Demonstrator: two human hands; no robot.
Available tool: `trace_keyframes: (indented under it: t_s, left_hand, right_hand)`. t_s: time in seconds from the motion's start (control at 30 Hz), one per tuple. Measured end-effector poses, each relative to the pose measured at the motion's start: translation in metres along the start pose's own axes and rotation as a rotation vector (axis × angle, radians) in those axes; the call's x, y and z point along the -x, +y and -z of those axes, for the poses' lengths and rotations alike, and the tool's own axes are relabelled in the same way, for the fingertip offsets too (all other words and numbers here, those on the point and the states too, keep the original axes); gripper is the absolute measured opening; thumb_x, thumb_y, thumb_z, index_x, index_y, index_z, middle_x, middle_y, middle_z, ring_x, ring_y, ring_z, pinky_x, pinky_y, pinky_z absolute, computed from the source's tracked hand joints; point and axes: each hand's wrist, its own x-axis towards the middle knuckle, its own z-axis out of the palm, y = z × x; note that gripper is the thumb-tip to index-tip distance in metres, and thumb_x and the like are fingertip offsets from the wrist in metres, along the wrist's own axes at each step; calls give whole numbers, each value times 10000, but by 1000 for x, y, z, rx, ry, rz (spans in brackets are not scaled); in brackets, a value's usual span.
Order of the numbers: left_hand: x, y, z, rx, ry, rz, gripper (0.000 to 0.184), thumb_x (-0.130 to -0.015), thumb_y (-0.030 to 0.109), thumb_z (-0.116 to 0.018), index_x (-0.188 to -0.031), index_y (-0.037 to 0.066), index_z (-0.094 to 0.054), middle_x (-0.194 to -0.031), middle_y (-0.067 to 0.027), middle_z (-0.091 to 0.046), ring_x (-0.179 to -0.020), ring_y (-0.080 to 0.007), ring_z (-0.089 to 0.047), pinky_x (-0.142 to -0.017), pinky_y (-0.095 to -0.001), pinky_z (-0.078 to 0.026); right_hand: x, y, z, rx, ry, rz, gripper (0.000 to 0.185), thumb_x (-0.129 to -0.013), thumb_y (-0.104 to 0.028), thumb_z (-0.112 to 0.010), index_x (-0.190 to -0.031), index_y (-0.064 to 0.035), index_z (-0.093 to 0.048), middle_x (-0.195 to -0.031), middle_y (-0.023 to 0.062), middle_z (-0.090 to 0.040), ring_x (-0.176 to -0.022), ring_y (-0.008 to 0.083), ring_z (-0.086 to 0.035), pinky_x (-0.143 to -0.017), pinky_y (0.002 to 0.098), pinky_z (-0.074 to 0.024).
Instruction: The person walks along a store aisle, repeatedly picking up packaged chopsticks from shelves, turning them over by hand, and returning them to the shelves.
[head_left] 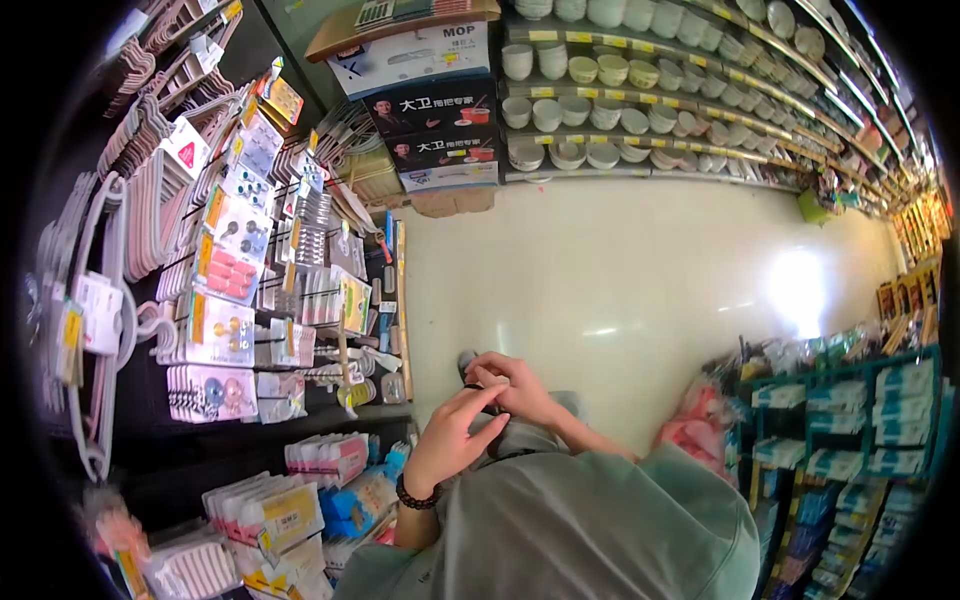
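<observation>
Because hooks and hangers (145, 220) crowd the wall from nine to eleven o'clock, we could snag the carded packs (232, 270) there if an elbow swung wide, and the loose hangers might slide off. At seven o'clock the blue packets (350, 508) lie close to our forearm, so a careless turn could knock them. Just past six, our left hand (450, 435), with a bead bracelet (415, 496) at its wrist, curls palm down, thumb and forefinger reaching toward a small dark thing (489, 407) at six o'clock. It lies between our hands; we cannot tell whether either is clamped on it. If neither has it firmly, it could drop to the floor (600, 255). Our right hand (515, 385), bent inward beside it, hides part of the contact, which makes a fumble easier. Toward four o'clock, the red bag (695, 425) bulges near our sleeve and could catch it.
</observation>
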Motion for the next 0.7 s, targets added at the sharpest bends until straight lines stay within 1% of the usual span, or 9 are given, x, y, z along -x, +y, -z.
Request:
trace_keyframes:
  t_s: [0.07,0.1,0.13,0.23,0.3,0.33,0.5,0.57,0.7]
  left_hand:
    - [-31,-25,15,-12,-69,74,442,-900,147,-710,-1324,78,-606,-1118,-179,-685,-1009,-307,-678,-877,-375,-529]
    - [-49,-35,22,21,-63,39,430,-905,159,-702,-1314,67,-604,-1105,-177,-686,-994,-315,-675,-868,-382,-528]
    - [-69,-47,29,53,-58,2,419,-911,170,-694,-1303,55,-601,-1092,-175,-686,-979,-323,-672,-859,-389,-527]
    - [-140,-86,66,35,-48,-123,405,-918,195,-686,-1286,45,-603,-1066,-166,-694,-944,-329,-668,-833,-402,-526]
    - [-192,-99,101,0,-36,-190,395,-918,197,-687,-1273,43,-609,-1054,-164,-697,-941,-327,-668,-824,-404,-529]
    - [-216,-100,124,22,-82,-66,366,-908,144,-699,-1244,22,-620,-1081,-157,-697,-994,-329,-671,-864,-377,-529]
    - [-333,-100,230,-52,120,-210,327,-916,122,-680,-1219,11,-624,-1089,-150,-691,-1015,-322,-662,-870,-376,-523]
    - [-372,-124,257,-122,172,-207,358,-914,128,-678,-1248,20,-608,-1049,-158,-686,-966,-346,-654,-821,-401,-526]
    - [-423,-127,292,21,258,-54,419,-931,130,-664,-1317,10,-556,-1088,-145,-687,-999,-300,-662,-879,-379,-516]
  right_hand:
    - [-33,4,13,34,14,-40,245,-1032,-206,-542,-1070,19,-631,-918,105,-680,-884,157,-650,-775,314,-546]
    - [-50,6,21,50,26,-58,240,-1030,-202,-544,-1063,19,-632,-909,103,-681,-881,158,-653,-767,311,-548]
    - [-72,8,28,64,23,-27,222,-1034,-180,-528,-1078,0,-650,-940,93,-688,-775,142,-642,-679,282,-535]
    - [-142,4,47,117,74,-54,222,-1035,-175,-522,-1078,1,-650,-944,83,-692,-787,142,-647,-679,282,-533]
    - [-196,-2,57,96,97,-40,214,-1024,-143,-521,-1085,19,-647,-943,81,-694,-838,138,-643,-733,283,-531]
    - [-223,-14,61,102,106,-48,212,-1016,-122,-520,-1087,32,-645,-943,80,-694,-847,138,-641,-750,285,-532]
    - [-364,-30,86,-129,29,-44,214,-1019,-122,-507,-1075,32,-643,-926,68,-688,-869,129,-638,-790,282,-525]
    - [-409,-55,90,2,51,38,220,-1024,-131,-504,-1080,38,-633,-948,72,-689,-871,129,-639,-796,286,-524]
    - [-480,-85,86,-95,85,124,221,-1019,-124,-509,-1111,41,-624,-976,77,-686,-901,134,-635,-822,295,-523]
